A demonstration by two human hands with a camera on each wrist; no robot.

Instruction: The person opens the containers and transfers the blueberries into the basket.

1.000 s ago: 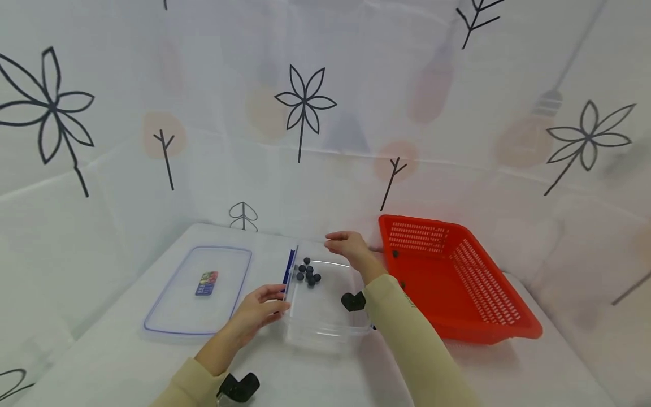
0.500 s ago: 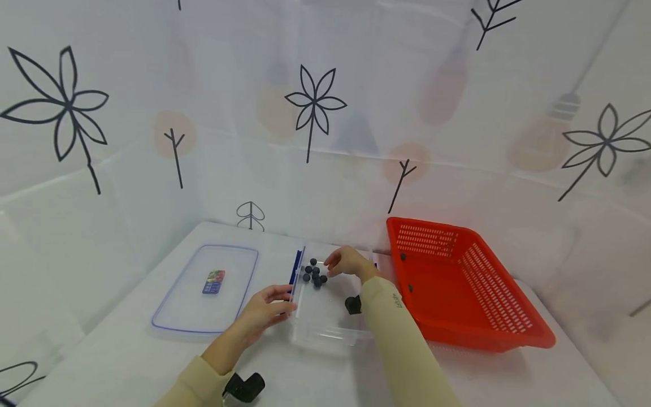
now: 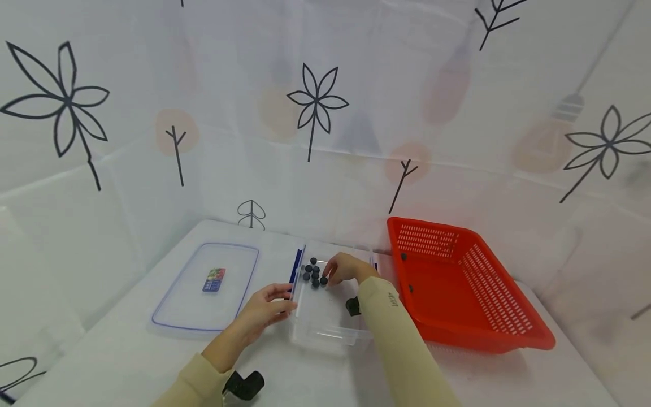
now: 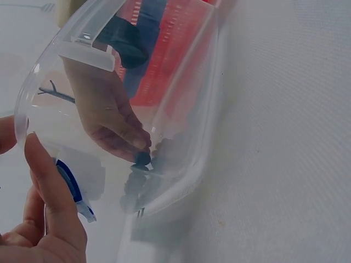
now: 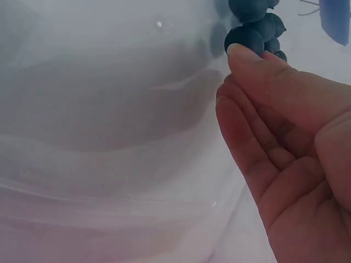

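My left hand [image 3: 261, 312] grips the left rim of a clear plastic container [image 3: 325, 334]; in the left wrist view, its thumb and finger lie on either side of that rim. Inside the container, my right hand [image 3: 348, 268] pinches a blueberry [image 5: 245, 39] at its thumb tip. Right beside it, several other blueberries [image 3: 308, 269] cluster along the container's left side. The pinched berry [image 4: 142, 159] also shows through the clear wall in the left wrist view. The right palm is hidden in the head view.
A red plastic basket [image 3: 480, 333] stands right of the container, with a few blueberries [image 3: 404, 256] near its left wall. To the left lies a clear lid [image 3: 178, 302] with a blue edge and a colourful label [image 3: 214, 280]. Patterned cloth [image 3: 229, 113] hangs behind the white table [image 3: 285, 379].
My right hand has moved down from above the container to the blueberries and now pinches one. The left hand stays at the rim. The head view has shifted slightly.
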